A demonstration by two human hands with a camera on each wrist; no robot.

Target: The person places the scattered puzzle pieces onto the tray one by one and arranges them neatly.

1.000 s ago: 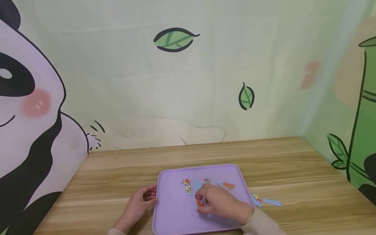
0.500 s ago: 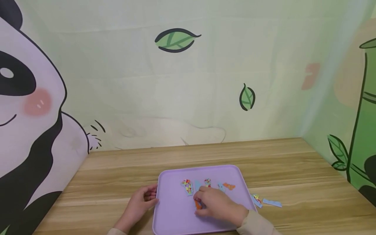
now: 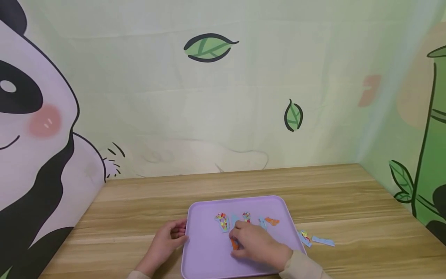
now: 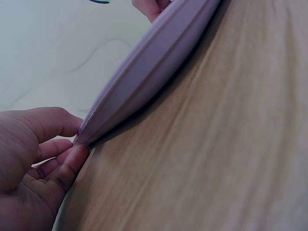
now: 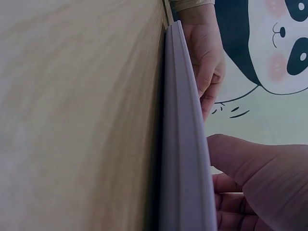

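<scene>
In the head view, my right hand (image 3: 256, 242) is over the lilac tray (image 3: 205, 257), with thumb and fingers around a small orange piece (image 3: 234, 244); the fingers partly cover it. At the tray's left rim, my left hand (image 3: 167, 239) touches the outer edge with its thumb and fingers. The left wrist view shows this hand (image 4: 38, 163) against the tray's side (image 4: 144, 72). Farther up the tray lie a multicoloured piece with pale blue edges (image 3: 223, 222), a smaller speckled piece (image 3: 246, 216), blue pieces (image 3: 263, 222) and another orange piece (image 3: 272, 221).
Right of the tray, on the wood-grain table (image 3: 348, 193), lie a blue piece with yellow and red bits (image 3: 305, 237) and a plain blue strip (image 3: 323, 241). A cloth backdrop with a panda (image 3: 45, 155) and leaves surrounds the table.
My right hand has shifted slightly left with the orange piece, uncovering more of the speckled and blue pieces behind it. The left hand keeps its place at the tray's rim.
</scene>
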